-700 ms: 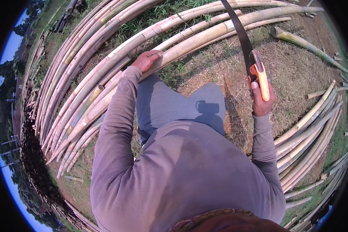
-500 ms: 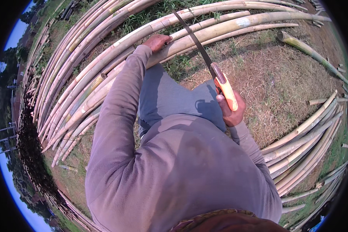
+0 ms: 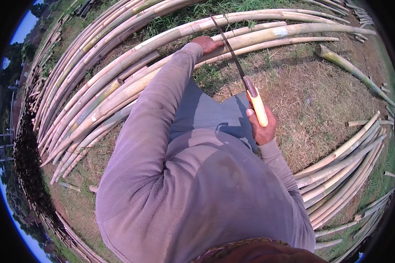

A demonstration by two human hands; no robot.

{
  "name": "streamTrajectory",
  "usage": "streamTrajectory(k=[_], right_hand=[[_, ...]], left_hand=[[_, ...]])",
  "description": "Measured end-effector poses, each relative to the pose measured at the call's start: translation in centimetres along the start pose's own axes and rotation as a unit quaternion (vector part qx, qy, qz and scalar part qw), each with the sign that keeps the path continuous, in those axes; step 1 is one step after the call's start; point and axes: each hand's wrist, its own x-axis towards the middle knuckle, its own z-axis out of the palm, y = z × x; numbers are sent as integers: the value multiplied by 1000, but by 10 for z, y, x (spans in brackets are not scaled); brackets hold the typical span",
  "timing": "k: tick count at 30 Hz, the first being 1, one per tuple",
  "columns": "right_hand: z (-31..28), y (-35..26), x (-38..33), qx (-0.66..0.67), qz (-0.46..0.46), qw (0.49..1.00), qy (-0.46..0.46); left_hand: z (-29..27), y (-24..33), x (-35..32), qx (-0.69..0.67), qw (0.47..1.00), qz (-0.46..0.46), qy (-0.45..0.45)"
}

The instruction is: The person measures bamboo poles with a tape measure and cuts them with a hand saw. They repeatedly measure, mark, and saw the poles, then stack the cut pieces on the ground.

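My right hand (image 3: 264,126) is closed round the pale yellow-orange handle of a handsaw (image 3: 260,109). Its long, thin dark blade points away from me and lies across a thick bamboo pole (image 3: 256,37). On that same pole, just left of the blade, my left hand (image 3: 207,44) grips from above; its fingers on the far side are partly hidden. A thinner bamboo pole (image 3: 289,42) runs along the near side of the thick one, and other long poles lie beyond it.
More bamboo poles (image 3: 90,57) are stacked at the left. A bundle of poles (image 3: 338,175) lies on the right, with a single greenish pole (image 3: 351,63) farther off. Dry grass (image 3: 298,105) covers the ground between them. My legs (image 3: 206,107) are close to the poles.
My left hand has slid right along the pole, closer to the blade. The saw stays in my right hand, its blade tip shifted slightly right and nearer.
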Motion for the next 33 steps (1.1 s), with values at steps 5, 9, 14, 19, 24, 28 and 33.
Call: streamTrajectory(k=[5, 9, 14, 19, 24, 28, 33], right_hand=[[5, 3, 3, 36, -64, 995, 66], [2, 13, 3, 21, -65, 997, 42], [-1, 12, 3, -25, -75, 996, 34], [-1, 12, 1, -8, -88, 996, 27], [-2, 17, 0, -20, -106, 994, 30], [-1, 15, -1, -56, -135, 989, 18], [5, 13, -3, -8, -116, 993, 21]], left_hand=[[15, -6, 14, -36, 999, 29, 10], [13, -6, 9, -49, 998, 22, 11], [21, -7, 18, -56, 998, 35, 12], [22, -15, 21, -81, 996, 25, 27], [23, -22, 29, -72, 996, 59, 10], [25, -39, 35, -103, 992, 72, -2], [22, -26, 24, -68, 994, 85, 4]])
